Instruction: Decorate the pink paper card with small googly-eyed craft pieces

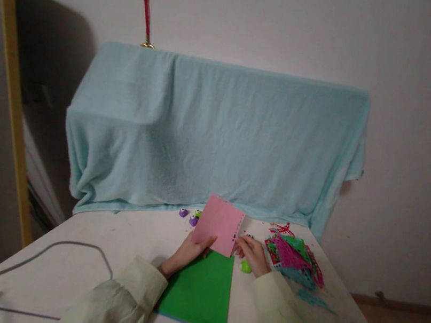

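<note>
My left hand grips a pink sheet of paper by its lower left part, thumb on top. Small holes run along the paper's top and right edges. My right hand is closed in a pinch at the lower right edge of the same sheet; its fingertips are partly hidden. Below the sheet lies a stack of coloured paper with a green sheet on top. A bright green hole punch sits beside my right hand, and a purple punch with an eye-like top stands behind the pink paper.
Punched scraps in several colours are heaped on the right of the white table. Another purple punch is near the back edge. A light blue cloth hangs behind. A grey cable crosses the left side.
</note>
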The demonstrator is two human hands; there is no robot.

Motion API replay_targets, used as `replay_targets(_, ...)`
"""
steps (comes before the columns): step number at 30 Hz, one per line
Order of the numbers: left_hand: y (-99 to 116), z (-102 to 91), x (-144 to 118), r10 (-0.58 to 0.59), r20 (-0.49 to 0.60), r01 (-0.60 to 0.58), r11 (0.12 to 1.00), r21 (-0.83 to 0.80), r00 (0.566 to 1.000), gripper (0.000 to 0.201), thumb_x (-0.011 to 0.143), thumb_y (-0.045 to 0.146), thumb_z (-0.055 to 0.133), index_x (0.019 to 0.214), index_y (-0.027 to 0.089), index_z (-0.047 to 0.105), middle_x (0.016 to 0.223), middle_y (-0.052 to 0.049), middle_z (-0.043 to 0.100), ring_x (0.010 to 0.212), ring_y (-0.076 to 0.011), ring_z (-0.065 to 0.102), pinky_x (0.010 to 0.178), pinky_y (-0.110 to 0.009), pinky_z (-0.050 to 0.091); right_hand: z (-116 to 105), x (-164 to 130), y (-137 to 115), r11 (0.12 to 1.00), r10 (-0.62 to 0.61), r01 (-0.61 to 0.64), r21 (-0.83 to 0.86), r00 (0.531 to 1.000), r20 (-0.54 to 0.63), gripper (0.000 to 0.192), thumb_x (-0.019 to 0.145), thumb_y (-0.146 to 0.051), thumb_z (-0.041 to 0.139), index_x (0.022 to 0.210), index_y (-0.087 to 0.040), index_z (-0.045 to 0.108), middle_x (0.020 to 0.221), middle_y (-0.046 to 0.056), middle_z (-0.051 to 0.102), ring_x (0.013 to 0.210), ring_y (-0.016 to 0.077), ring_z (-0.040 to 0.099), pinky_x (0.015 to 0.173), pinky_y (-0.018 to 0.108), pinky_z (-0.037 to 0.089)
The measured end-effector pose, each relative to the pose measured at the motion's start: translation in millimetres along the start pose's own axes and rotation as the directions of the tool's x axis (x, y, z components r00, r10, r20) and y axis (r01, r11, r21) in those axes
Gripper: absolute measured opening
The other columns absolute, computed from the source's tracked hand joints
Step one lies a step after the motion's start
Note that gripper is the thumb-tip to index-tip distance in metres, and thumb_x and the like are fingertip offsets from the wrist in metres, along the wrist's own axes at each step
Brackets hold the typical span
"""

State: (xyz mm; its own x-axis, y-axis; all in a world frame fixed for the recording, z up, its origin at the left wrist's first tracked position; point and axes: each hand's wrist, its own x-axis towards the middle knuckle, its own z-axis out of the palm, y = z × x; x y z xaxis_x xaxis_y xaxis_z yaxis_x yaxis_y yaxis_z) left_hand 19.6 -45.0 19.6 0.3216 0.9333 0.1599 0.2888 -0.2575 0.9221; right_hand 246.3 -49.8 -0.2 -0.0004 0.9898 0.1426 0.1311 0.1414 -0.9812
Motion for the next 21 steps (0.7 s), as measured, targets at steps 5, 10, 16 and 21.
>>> replay_targets(5, 3.4, -0.5, -0.8, -0.017, 0.001, 0.017, 1.0, 0.009, 1.0, 0.05, 0.083, 0.056, 0.045, 0.054, 0.016, 0.051, 0.052, -0.002, 0.054, 0.052, -0.0132, 0.049, 0.06, -0.025, 0.04, 0.6, 0.3, -1.9, 1.0, -0.003, 0.003, 0.005, 1.0, -0.002, 0.038, 0.079, -0.051, 0.054, 0.074, -0.015, 0.065, 0.066, 0.005, 0.067, 0.053, 0.012, 0.055, 0.049, 0.022, 0.039)
replay_targets(10, 5.2, -0.1, -1.0, -0.023, -0.013, 0.023, 1.0, 0.009, 1.0, 0.049, 0.083, 0.056, 0.045, 0.055, 0.016, 0.051, 0.052, -0.002, 0.054, 0.052, -0.0132, 0.049, 0.059, -0.025, 0.039, -0.5, 2.3, 0.9, 1.0, 0.001, -0.001, 0.019, 1.0, -0.004, 0.038, 0.079, -0.051, 0.054, 0.073, -0.015, 0.064, 0.066, 0.005, 0.067, 0.053, 0.0115, 0.055, 0.048, 0.022, 0.039)
replay_targets(16, 4.1, 0.2, -1.3, 0.016, -0.008, -0.016, 1.0, -0.003, 1.0, 0.048, 0.083, 0.055, 0.046, 0.055, 0.017, 0.05, 0.051, -0.001, 0.054, 0.052, -0.0135, 0.049, 0.059, -0.025, 0.039, 0.6, 0.3, -1.3, 0.997, -0.047, 0.044, 0.062, 0.998, 0.033, 0.032, 0.076, -0.048, 0.061, 0.075, -0.016, 0.063, 0.062, 0.001, 0.063, 0.053, 0.0108, 0.054, 0.048, 0.021, 0.038)
replay_targets(21, 0.2, 1.0, -0.7, 0.017, 0.01, -0.017, 1.0, -0.008, 1.0, 0.048, 0.084, 0.056, 0.045, 0.056, 0.016, 0.052, 0.052, -0.001, 0.054, 0.051, -0.0129, 0.048, 0.057, -0.025, 0.037, 1.3, -0.3, -1.0, 0.995, -0.071, 0.067, 0.07, 0.996, 0.054, 0.03, 0.072, -0.046, 0.066, 0.08, -0.017, 0.063, 0.065, 0.001, 0.064, 0.055, 0.0122, 0.055, 0.05, 0.022, 0.039)
